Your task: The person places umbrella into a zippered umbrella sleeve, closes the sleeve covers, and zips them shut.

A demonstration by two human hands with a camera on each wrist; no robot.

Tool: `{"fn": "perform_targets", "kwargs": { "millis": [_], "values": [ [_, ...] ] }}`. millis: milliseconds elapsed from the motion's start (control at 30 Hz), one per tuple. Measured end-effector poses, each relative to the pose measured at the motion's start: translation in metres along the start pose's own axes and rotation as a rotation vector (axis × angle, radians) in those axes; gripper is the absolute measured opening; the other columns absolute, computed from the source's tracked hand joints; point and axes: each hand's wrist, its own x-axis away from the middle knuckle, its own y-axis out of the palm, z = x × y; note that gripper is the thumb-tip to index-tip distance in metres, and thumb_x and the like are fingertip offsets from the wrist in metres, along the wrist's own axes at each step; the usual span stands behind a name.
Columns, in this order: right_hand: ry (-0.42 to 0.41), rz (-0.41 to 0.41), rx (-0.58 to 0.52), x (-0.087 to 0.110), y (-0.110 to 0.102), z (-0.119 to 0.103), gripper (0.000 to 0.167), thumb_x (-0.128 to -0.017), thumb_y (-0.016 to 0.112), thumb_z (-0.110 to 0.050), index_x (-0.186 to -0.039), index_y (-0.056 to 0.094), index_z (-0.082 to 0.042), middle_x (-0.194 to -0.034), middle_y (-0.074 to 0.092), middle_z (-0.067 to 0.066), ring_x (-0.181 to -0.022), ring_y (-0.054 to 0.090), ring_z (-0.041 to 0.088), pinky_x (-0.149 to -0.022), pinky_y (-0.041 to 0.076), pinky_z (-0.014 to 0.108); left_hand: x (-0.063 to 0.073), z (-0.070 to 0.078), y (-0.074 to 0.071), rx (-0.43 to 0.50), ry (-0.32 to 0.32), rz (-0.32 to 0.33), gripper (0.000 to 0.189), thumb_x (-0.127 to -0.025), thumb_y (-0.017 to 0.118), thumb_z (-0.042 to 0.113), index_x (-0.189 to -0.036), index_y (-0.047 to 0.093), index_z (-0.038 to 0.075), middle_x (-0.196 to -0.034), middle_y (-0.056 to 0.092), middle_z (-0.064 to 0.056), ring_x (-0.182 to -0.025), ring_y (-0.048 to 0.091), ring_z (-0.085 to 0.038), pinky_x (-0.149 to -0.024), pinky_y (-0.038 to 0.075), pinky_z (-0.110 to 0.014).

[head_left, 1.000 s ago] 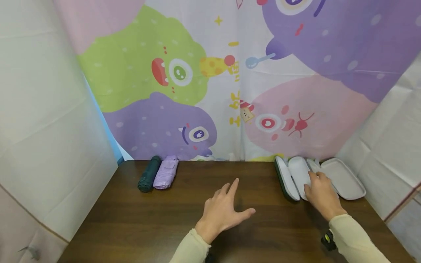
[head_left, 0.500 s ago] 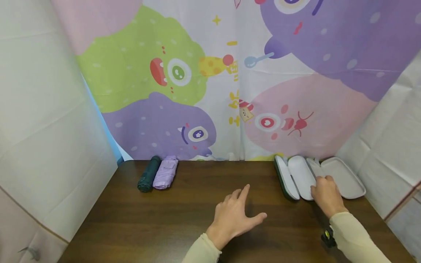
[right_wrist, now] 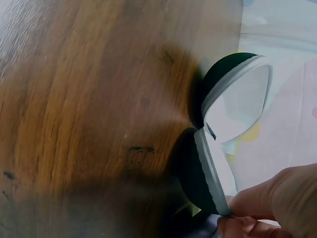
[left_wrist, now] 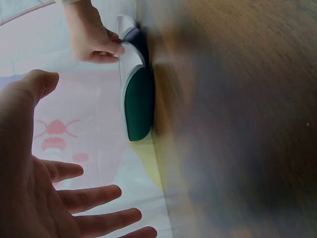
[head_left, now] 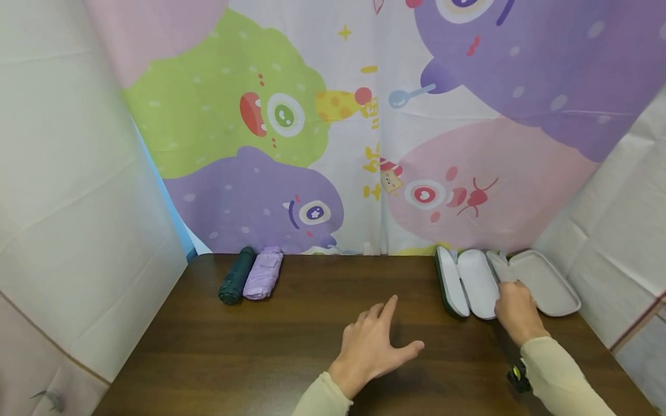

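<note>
Against a white cartoon-print fabric curtain, on a dark wooden counter, a person's right fingers appear to pinch the rim of a dark-green, white-lined zippered case, lying open to their left; left fingers, splayed, hold nothing. Gripping seems the step in hand; continuing calls for a steady pinch.

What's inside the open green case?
Both halves of the green case show only white lining. The right hand pinches one rim and covers a little of that half's inside; what lies there can't be seen.
</note>
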Motion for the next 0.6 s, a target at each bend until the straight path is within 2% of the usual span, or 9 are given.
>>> {"fn": "perform_targets", "kwargs": {
  "millis": [100,233,367,500,600],
  "values": [
    [0.017,-0.03,-0.002,0.0,-0.001,-0.002,0.013,-0.077,0.057,0.011,-0.066,0.058,0.004,-0.077,0.06,0.035,-0.072,0.061,0.057,-0.061,0.048,0.063,0.001,0.0,0.001,0.007,-0.014,-0.002,0.097,-0.082,0.052,0.085,-0.158,0.042,0.025,-0.139,0.064,-0.009,-0.113,0.069,-0.031,-0.067,0.058,-0.042],
    [-0.008,-0.042,0.002,0.001,0.0,-0.007,0.019,-0.074,0.061,0.01,-0.062,0.056,-0.002,-0.073,0.061,0.03,-0.071,0.062,0.053,-0.06,0.048,0.06,0.001,-0.001,0.002,0.014,-0.035,-0.001,0.097,-0.082,0.049,0.087,-0.157,0.043,0.026,-0.139,0.064,-0.008,-0.113,0.069,-0.03,-0.069,0.058,-0.044],
    [-0.022,-0.043,-0.019,0.003,0.0,-0.014,0.024,-0.072,0.058,0.012,-0.058,0.05,-0.005,-0.066,0.059,0.022,-0.065,0.061,0.044,-0.057,0.046,0.056,0.001,-0.003,0.003,0.014,-0.046,-0.002,0.097,-0.082,0.046,0.088,-0.157,0.043,0.026,-0.139,0.065,-0.007,-0.113,0.069,-0.03,-0.07,0.058,-0.044],
    [-0.02,-0.05,-0.039,0.004,0.001,-0.022,0.03,-0.072,0.055,0.012,-0.057,0.04,-0.009,-0.06,0.049,0.01,-0.06,0.046,0.028,-0.052,0.039,0.044,0.0,-0.006,0.002,0.022,-0.058,0.003,0.097,-0.082,0.045,0.089,-0.156,0.044,0.026,-0.137,0.066,-0.008,-0.111,0.069,-0.03,-0.07,0.057,-0.044],
    [-0.026,-0.052,-0.049,0.005,0.003,-0.028,0.031,-0.072,0.055,0.011,-0.057,0.038,-0.01,-0.061,0.045,0.007,-0.061,0.041,0.026,-0.052,0.036,0.04,-0.001,-0.007,0.002,0.024,-0.06,0.009,0.097,-0.082,0.045,0.089,-0.155,0.045,0.026,-0.136,0.067,-0.009,-0.11,0.07,-0.03,-0.069,0.057,-0.044]
  ]
}}
